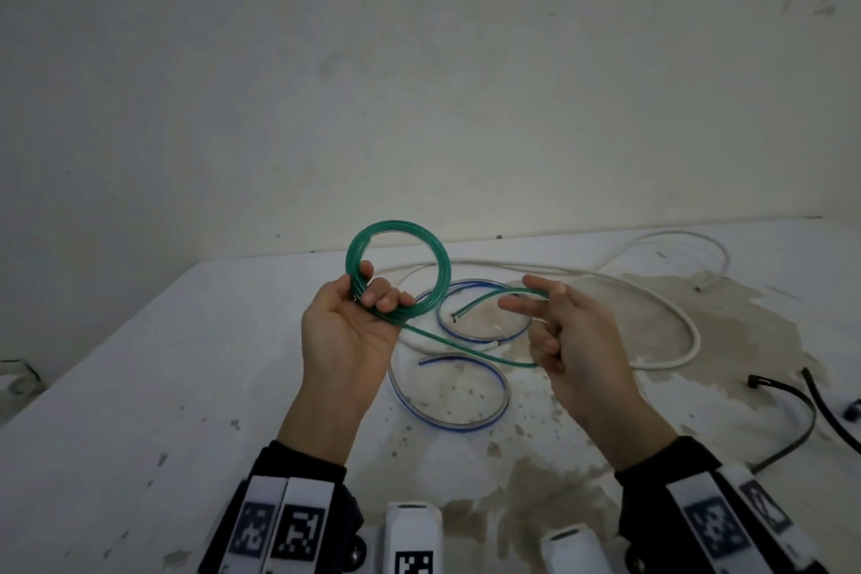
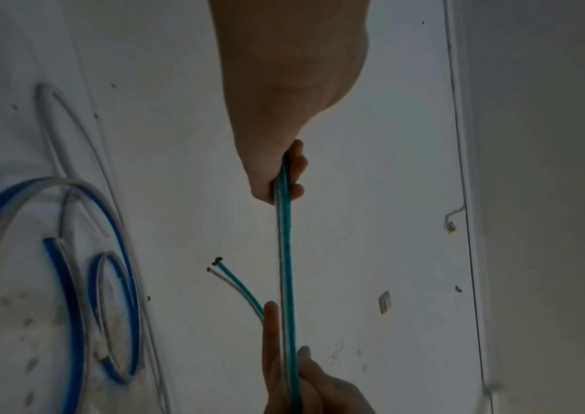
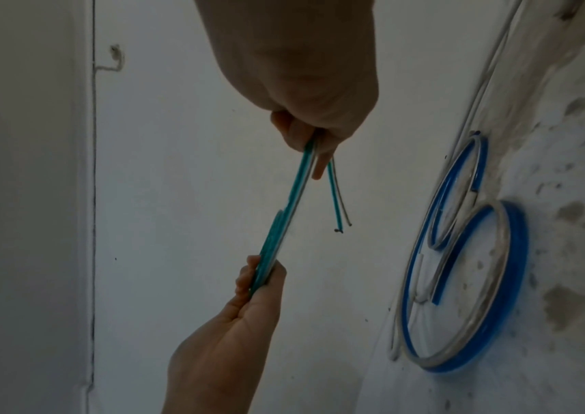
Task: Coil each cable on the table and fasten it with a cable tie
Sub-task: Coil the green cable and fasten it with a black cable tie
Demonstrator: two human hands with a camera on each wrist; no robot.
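The left hand (image 1: 347, 331) holds a green cable (image 1: 396, 238) above the white table (image 1: 140, 387), its thumb and curled fingers pinching several turns together at the lower left of the coil. The coil stands upright over the middle of the table, near the far edge. From the pinch the cable's loose length sags toward the near right and rises to the right hand (image 1: 573, 340), which grips it between thumb and bent fingers, with the index finger stretched out to the left. The free end, split into a green and a pale conductor with bare tips (image 2: 218, 264), sticks out leftward past that hand.

On the table below the hands lies a blue-and-clear flat cable (image 1: 466, 424) in two loose loops, uncoiled and unfastened. A long white cable (image 1: 671, 317) runs from behind the green coil across to the far right and curves back in a wide loop over a brown stain (image 1: 727, 308). Black cable ties (image 1: 792, 415) lie at the near right edge.

Both wrists wear black sleeves with white bands printed with square black-and-white marker codes (image 1: 298, 531); no readable writing or brand shows anywhere.
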